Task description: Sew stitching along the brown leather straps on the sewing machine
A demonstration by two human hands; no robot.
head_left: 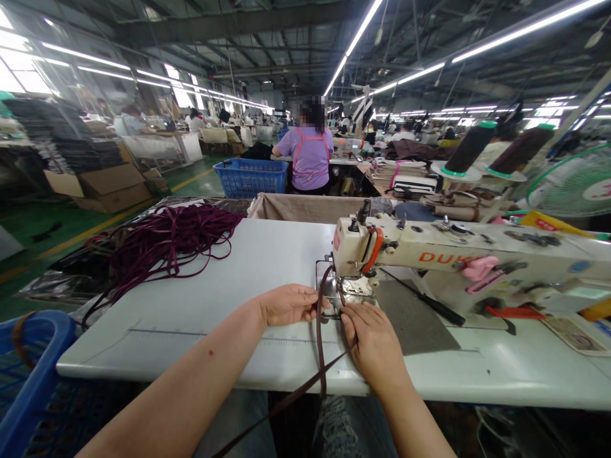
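- Head view: a strap is held at the foot of a sewing machine, with its tail hung over the front edge of the desk.
- The left hand is closed, and the strap is pinched at its fingertips.
- The right hand is pressed down beside the foot with the fingers together; whether the strap is gripped by it cannot be told.
- Done: one strap is brought to the machine, though no stitching can be made out.
- Remaining: a coil of straps is piled on the desk, untouched by either hand.
- A screwdriver is laid right of the foot, a blue basket is placed left of the desk, and a co-worker is seen beyond.
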